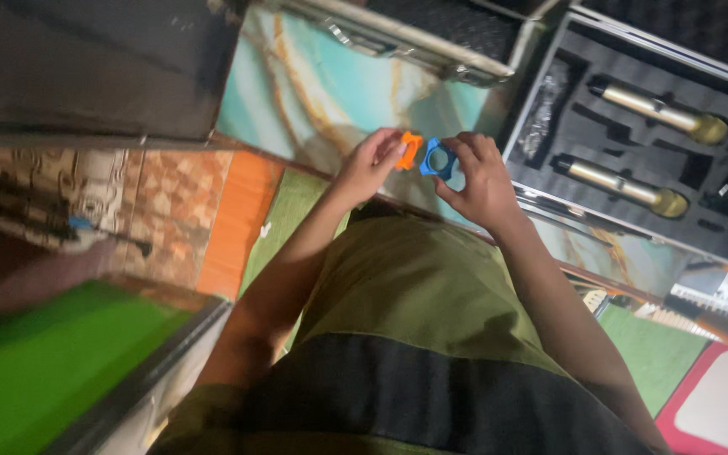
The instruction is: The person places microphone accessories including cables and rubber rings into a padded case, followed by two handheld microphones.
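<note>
Left hand [370, 164] pinches orange ring [411, 150]; right hand [475, 181] pinches blue ring [438, 159]; rings touching above table edge [313, 168].

Orange ring [411, 149], blue ring [437, 159], gold microphones [657, 111], green trousers [421, 282].

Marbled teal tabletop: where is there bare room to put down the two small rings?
The marbled teal tabletop lies bare left of the left hand with the orange plastic ring, up to the silver case edge. It is crowded to the right: the right hand with the blue plastic ring sits beside the open foam-lined case holding two gold microphones.
</note>
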